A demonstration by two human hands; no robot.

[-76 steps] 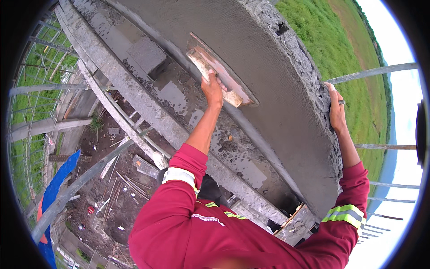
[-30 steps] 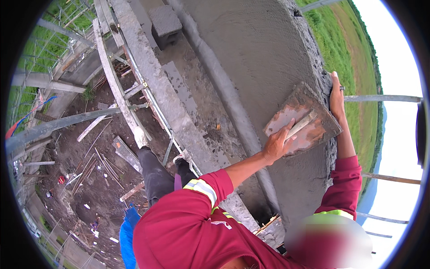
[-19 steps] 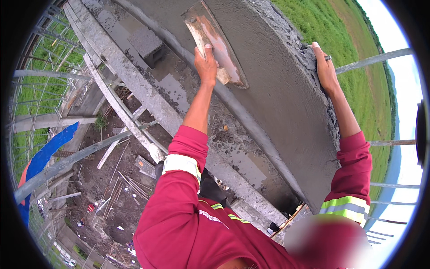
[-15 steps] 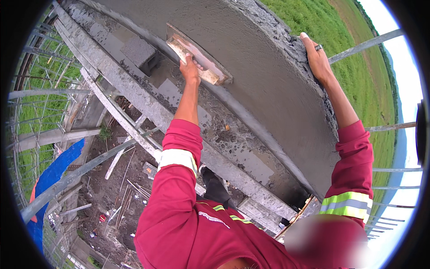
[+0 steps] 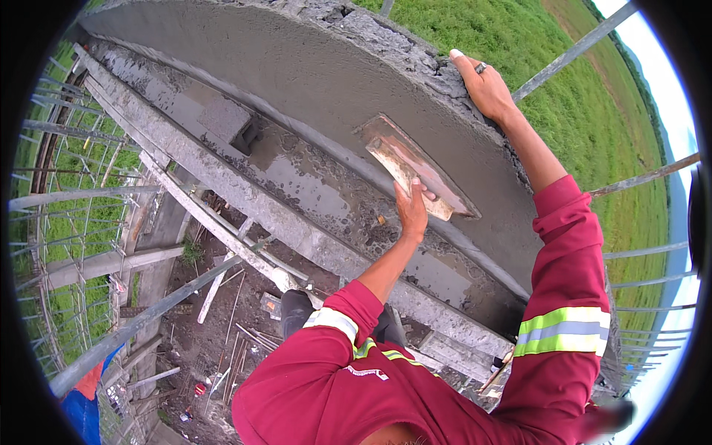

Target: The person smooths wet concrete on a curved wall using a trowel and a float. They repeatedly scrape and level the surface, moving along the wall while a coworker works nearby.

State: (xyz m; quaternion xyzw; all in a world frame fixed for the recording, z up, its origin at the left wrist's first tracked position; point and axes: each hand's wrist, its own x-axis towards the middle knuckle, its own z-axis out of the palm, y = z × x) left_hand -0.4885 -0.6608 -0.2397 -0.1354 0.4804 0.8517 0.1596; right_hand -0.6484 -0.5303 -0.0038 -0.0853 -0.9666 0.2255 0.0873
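A float (image 5: 415,169) is held flat against the wet render of the wall (image 5: 297,81) by the left hand (image 5: 412,211), approx. mid-height on the curved face, w/ its long edge slanted down to the right. The fingers are wrapped round the handle on the float's back and pressed together; the thumb side cannot be made out. The right hand (image 5: 483,85) is laid on the rough wall top, fingers together and curled over the edge, apparently as a brace.

For the step to go well, in this judgement, the float should be kept nearly flat w/ only the leading edge lifted a little, so no ridge is dug in. Pressure should be kept even and strokes overlapped, following the curve. The grip on the wall top should be kept, since the stance is high above the ground. Wet render should not be overworked, or water is drawn out.

Count: 1 float, 2 hands, 1 wall face being smoothed. 1 concrete ledge (image 5: 245,200) is seen below it, w/ puddles. 1 grey block (image 5: 226,122) sits on the ledge. Several scaffold poles (image 5: 141,319) are seen, exact no. not countable. 1 ring (image 5: 480,68) is worn on the right hand.
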